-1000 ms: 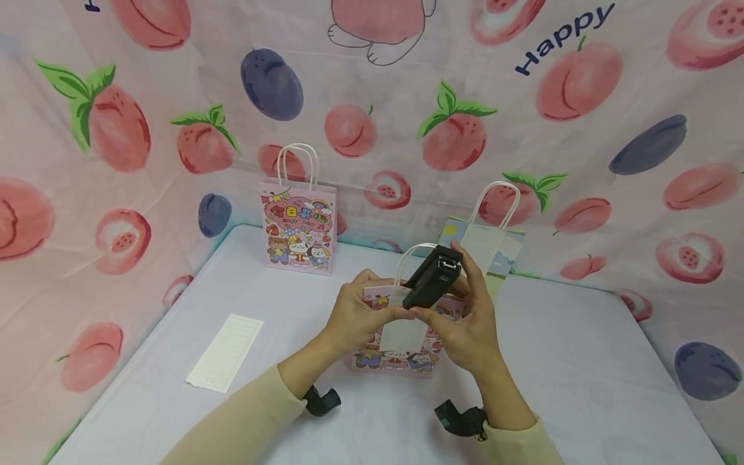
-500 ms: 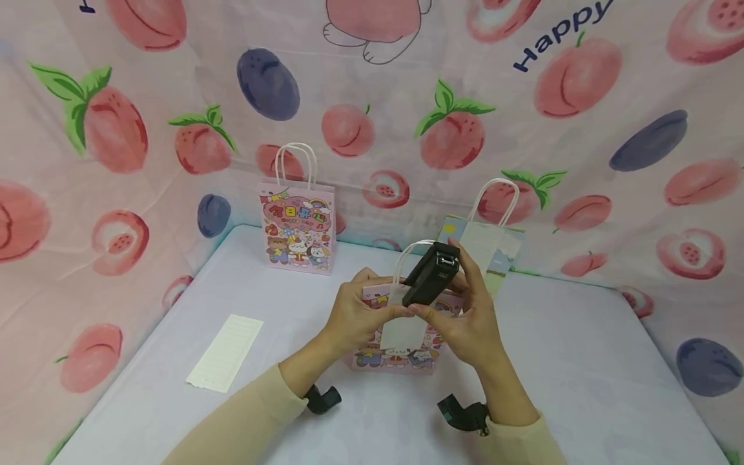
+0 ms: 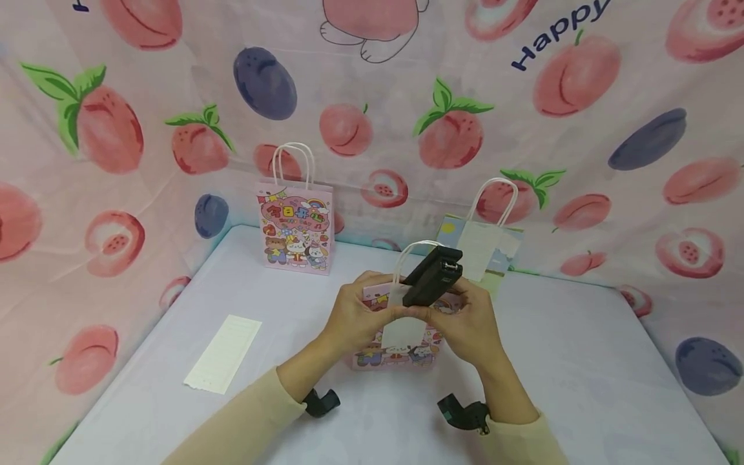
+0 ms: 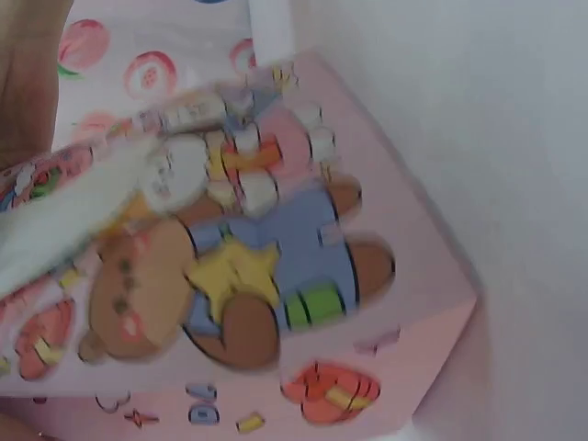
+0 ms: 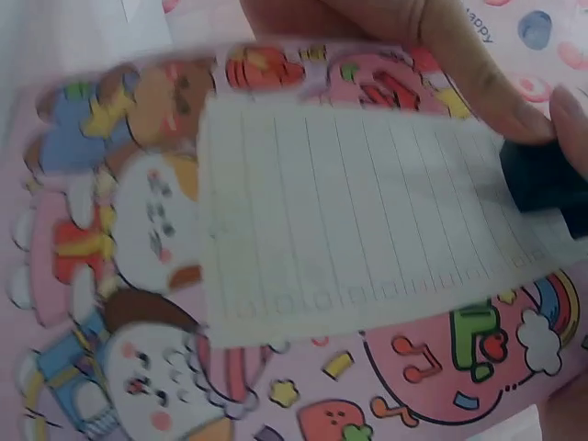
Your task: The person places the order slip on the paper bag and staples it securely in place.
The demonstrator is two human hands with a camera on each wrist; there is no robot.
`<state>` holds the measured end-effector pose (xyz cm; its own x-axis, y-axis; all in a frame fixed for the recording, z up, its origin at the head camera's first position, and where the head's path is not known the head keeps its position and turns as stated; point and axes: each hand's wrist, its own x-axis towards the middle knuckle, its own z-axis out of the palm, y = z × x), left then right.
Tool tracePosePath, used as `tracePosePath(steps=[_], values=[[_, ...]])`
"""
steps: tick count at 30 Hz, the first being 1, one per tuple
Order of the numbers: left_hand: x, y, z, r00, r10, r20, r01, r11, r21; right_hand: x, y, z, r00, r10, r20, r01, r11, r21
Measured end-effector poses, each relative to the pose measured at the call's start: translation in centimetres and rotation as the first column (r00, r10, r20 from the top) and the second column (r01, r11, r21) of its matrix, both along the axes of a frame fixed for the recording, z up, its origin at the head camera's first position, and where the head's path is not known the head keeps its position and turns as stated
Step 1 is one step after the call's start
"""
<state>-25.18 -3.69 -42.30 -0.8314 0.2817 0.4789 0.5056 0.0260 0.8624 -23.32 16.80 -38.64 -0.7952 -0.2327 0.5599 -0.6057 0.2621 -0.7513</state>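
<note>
A small black stapler [image 3: 431,278] stands tilted at the top edge of a pink cartoon paper bag [image 3: 395,361], over a lined white note sheet [image 3: 405,334] on the bag's front. My left hand [image 3: 357,310] and right hand [image 3: 471,320] squeeze the stapler from both sides. Their thumbs meet low on its front, while most fingers are hidden behind the bag. In the right wrist view the stapler's dark end [image 5: 542,179] overlaps the note sheet [image 5: 340,211], with thumbs against it. The left wrist view shows the bag's lower front [image 4: 303,220], tilted.
Another pink paper bag [image 3: 296,232] stands upright at the back left. A blue and green bag [image 3: 450,231] with white paper [image 3: 476,252] on its front is at the back right. A loose lined sheet [image 3: 223,355] lies on the white tabletop [image 3: 581,374], left of my arms.
My right fingers have come down from the stapler's upper end to behind the bag. The thumbs have closed together; the bag and stapler have hardly moved.
</note>
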Motion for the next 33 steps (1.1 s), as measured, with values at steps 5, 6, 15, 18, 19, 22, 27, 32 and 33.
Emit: tracePosePath(steps=[5, 6, 15, 18, 19, 22, 27, 32, 33], values=[[0.2, 0.3, -0.2, 1.000, -0.009, -0.015, 0.010, 0.999, 0.035, 0.2, -0.4, -0.4, 1.000, -0.020, -0.008, 0.020, 0.999, -0.041], [0.2, 0.3, -0.3, 1.000, -0.012, -0.019, 0.012, 0.999, 0.044, 0.2, -0.5, -0.5, 1.000, -0.023, -0.014, 0.022, 0.999, -0.049], [0.2, 0.4, -0.8, 0.999, 0.002, -0.033, 0.002, 0.995, 0.102, 0.3, -1.3, -0.9, 1.000, -0.014, -0.027, 0.009, 0.990, -0.142], [0.2, 0.5, -0.7, 1.000, 0.003, -0.006, -0.002, 0.995, 0.095, 0.3, -1.4, -0.9, 1.000, -0.023, -0.021, 0.020, 0.988, -0.151], [0.2, 0.5, -0.7, 1.000, -0.005, 0.008, 0.004, 0.996, 0.093, 0.2, -1.4, -0.9, 1.000, -0.024, -0.015, 0.022, 0.989, -0.148], [0.1, 0.4, -0.4, 0.998, -0.033, 0.057, 0.029, 0.997, 0.072, 0.1, -1.1, -0.8, 1.000, -0.022, 0.008, 0.023, 0.992, -0.121], [-0.3, 0.0, -0.3, 0.990, -0.083, 0.114, 0.078, 0.996, 0.051, 0.1, -0.6, -0.7, 0.998, 0.006, 0.059, 0.000, 0.996, -0.094], [-0.5, -0.5, -0.1, 0.980, -0.117, 0.160, 0.110, 0.992, 0.055, 0.2, -0.6, -0.5, 0.997, 0.032, 0.076, -0.024, 0.994, -0.104], [-0.6, -0.6, -0.1, 0.978, -0.127, 0.165, 0.119, 0.991, 0.058, 0.2, -0.6, -0.4, 0.997, 0.034, 0.069, -0.026, 0.994, -0.109]])
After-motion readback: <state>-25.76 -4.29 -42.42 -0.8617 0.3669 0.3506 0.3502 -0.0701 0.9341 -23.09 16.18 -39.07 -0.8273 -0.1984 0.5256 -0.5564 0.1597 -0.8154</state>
